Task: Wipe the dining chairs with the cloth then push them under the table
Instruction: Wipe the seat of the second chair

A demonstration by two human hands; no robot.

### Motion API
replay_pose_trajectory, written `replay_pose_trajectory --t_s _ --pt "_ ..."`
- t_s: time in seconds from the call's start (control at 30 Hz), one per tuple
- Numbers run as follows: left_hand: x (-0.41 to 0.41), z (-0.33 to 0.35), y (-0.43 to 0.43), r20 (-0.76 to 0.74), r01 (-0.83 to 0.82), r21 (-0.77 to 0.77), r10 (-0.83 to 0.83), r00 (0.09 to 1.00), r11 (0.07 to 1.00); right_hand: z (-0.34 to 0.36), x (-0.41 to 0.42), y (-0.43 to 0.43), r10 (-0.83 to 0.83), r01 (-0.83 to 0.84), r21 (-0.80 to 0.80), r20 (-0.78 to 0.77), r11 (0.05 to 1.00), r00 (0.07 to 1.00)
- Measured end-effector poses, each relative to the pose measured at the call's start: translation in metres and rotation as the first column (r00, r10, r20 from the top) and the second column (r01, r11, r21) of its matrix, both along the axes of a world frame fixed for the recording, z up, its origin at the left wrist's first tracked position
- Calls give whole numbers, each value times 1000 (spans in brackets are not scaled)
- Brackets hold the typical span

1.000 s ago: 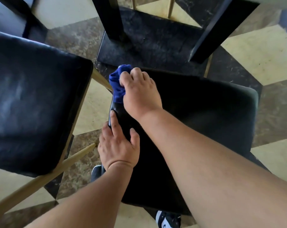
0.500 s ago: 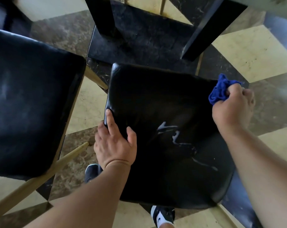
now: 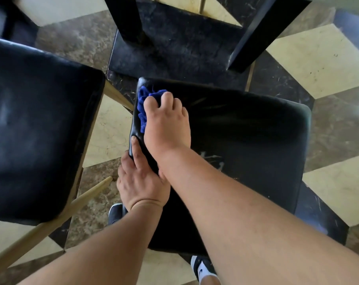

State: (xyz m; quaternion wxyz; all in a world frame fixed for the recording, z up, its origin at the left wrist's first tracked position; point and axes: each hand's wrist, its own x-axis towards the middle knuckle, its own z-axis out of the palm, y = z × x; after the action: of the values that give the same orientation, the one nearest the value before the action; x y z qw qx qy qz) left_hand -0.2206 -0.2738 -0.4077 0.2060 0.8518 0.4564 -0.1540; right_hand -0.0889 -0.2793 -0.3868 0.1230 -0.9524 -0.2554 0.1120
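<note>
Starting left of the black padded seat point(image 3: 236, 153) being wiped, a second chair seat point(image 3: 36, 128) stands just beside it. The left hand point(image 3: 140, 182) clamps the wiped seat's left edge. The right hand point(image 3: 167, 122) presses the bunched blue cloth point(image 3: 142, 108) onto its far-left corner. The cloth looks soft and light; the slick seat probably needs that steadying grip.
</note>
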Motion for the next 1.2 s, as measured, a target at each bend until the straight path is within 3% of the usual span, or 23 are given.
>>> replay_pose_trajectory --t_s 0.17,0.53,0.73,0.93,1.13,1.2 --pt "2 3 -5 42 -15 24 14 999 1000 2 8 -14 83 -83 4 -17 997 996" --pt "3 3 -8 63 -30 51 26 998 998 0 14 -37 103 -103 20 27 994 994" --pt "3 6 -10 65 -35 49 32 997 998 2 46 -140 -136 141 -104 55 985 989" --pt "2 8 -9 59 -37 34 35 998 999 14 77 -259 -486 492 -222 87 842 870" --pt "1 5 -8 46 -35 33 34 998 999 9 72 -235 -744 744 -178 84 644 663" --pt "0 4 -8 48 -33 35 31 998 999 5 59 -208 -740 743 -150 86 652 667"
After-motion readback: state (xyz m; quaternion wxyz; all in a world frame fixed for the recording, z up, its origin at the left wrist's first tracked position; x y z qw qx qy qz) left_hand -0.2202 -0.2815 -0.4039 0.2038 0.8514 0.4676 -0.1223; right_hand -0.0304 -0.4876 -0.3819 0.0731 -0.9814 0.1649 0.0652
